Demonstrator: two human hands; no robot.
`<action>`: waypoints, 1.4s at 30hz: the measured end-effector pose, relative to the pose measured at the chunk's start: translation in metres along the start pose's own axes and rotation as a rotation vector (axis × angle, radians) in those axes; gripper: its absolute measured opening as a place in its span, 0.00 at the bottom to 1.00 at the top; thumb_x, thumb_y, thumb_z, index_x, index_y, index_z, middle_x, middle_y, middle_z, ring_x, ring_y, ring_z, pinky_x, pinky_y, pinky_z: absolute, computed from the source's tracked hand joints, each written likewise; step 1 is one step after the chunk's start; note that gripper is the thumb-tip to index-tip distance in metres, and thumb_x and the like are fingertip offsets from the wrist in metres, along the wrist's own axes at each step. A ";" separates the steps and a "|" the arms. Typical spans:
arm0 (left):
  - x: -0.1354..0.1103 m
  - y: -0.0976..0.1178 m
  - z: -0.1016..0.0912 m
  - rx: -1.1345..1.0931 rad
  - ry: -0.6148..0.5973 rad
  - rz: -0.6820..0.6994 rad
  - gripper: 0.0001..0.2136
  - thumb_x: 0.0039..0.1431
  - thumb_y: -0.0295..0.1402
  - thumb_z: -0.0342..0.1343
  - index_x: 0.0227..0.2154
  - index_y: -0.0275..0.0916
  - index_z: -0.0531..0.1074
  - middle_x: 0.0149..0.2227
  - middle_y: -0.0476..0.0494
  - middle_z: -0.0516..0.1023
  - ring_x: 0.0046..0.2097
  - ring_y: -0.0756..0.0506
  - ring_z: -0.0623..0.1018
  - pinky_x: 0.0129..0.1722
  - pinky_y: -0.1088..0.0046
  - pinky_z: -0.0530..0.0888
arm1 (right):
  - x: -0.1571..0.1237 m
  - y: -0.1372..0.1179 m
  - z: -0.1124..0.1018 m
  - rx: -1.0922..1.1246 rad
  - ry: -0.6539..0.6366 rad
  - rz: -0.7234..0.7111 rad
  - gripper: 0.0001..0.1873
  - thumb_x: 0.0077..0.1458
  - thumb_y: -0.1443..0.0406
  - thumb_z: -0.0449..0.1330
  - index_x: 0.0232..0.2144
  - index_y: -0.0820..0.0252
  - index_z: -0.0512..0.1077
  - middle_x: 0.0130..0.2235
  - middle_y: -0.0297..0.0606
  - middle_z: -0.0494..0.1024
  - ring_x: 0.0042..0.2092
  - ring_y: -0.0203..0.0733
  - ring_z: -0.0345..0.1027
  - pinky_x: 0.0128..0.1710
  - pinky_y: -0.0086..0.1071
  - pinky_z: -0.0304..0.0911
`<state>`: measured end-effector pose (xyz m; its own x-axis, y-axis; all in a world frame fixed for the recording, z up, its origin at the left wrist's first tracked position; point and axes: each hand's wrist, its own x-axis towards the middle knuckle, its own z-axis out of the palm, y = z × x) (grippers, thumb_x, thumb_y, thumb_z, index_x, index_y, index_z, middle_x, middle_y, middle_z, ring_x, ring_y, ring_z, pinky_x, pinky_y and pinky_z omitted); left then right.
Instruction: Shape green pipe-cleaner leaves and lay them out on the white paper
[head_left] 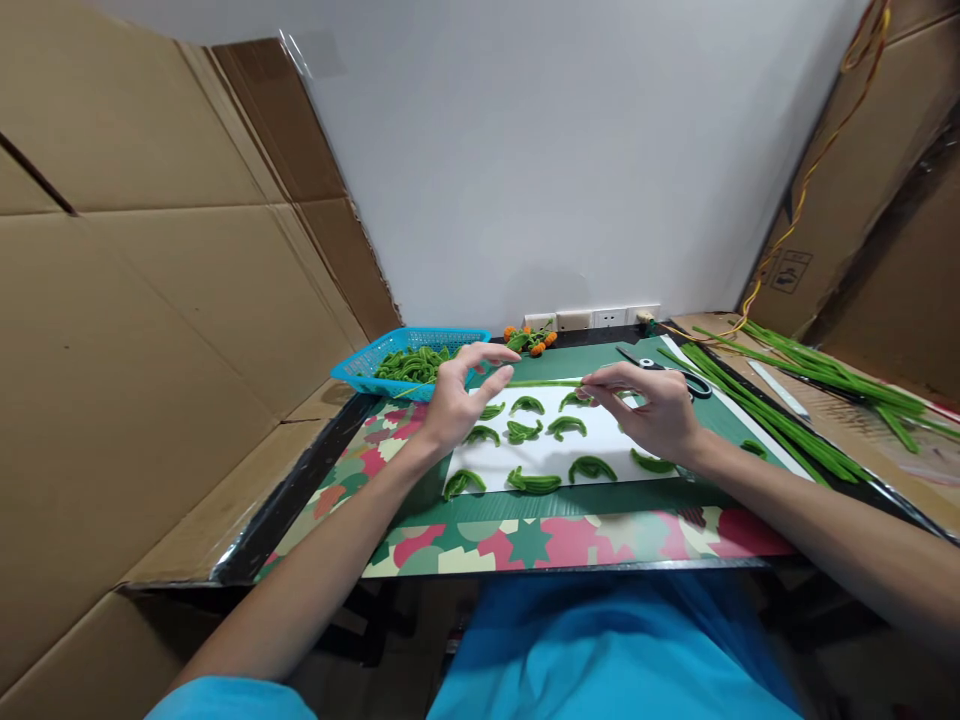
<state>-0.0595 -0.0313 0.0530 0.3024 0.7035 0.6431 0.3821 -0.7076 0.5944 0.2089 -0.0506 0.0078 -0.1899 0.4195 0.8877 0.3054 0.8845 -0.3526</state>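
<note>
Your left hand (454, 400) and right hand (651, 408) pinch a green pipe cleaner (546, 383) taut between closed fingers, above bent pieces (534, 482) near the table's (540, 545) front edge.

— What was held between the hands?

— A green pipe cleaner (544, 383), thin, fuzzy and straight. It lay nearly level, stretched from the left hand (457, 400) across to the right hand (649, 410).

— How did the hands grip it?

— The left hand pinched one end between thumb and fingertips, its other fingers spread upward. The right hand closed its fingertips on the other end, palm down.

— Was it touching anything below?

— That could not be told; it ran just above the far edge of the surface beneath the hands.

— Was it bent?

— No, the stretch between the two hands was straight, with a short tail sticking out past the left hand.
</note>
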 end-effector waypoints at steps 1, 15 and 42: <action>-0.002 0.004 0.002 0.053 -0.071 0.051 0.09 0.68 0.38 0.61 0.42 0.39 0.82 0.49 0.40 0.84 0.54 0.40 0.79 0.58 0.59 0.71 | -0.001 0.001 0.001 -0.010 -0.012 -0.032 0.06 0.66 0.70 0.63 0.40 0.56 0.79 0.35 0.35 0.88 0.33 0.41 0.84 0.31 0.29 0.80; -0.017 0.009 0.022 0.317 -0.263 0.508 0.09 0.73 0.33 0.58 0.50 0.38 0.79 0.44 0.42 0.87 0.42 0.45 0.84 0.46 0.67 0.74 | -0.006 -0.004 0.007 0.073 -0.093 0.032 0.04 0.65 0.67 0.66 0.39 0.56 0.83 0.36 0.36 0.88 0.31 0.39 0.82 0.27 0.26 0.76; -0.009 0.027 0.017 -0.583 -0.603 -0.549 0.20 0.63 0.44 0.67 0.53 0.36 0.83 0.32 0.43 0.80 0.27 0.51 0.77 0.29 0.74 0.71 | -0.003 -0.006 0.007 0.142 -0.127 0.195 0.08 0.65 0.60 0.67 0.39 0.59 0.81 0.30 0.37 0.83 0.29 0.39 0.79 0.31 0.31 0.77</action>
<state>-0.0368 -0.0559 0.0548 0.6663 0.7442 -0.0474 0.1630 -0.0833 0.9831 0.2013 -0.0555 0.0056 -0.2588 0.5991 0.7577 0.2156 0.8005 -0.5593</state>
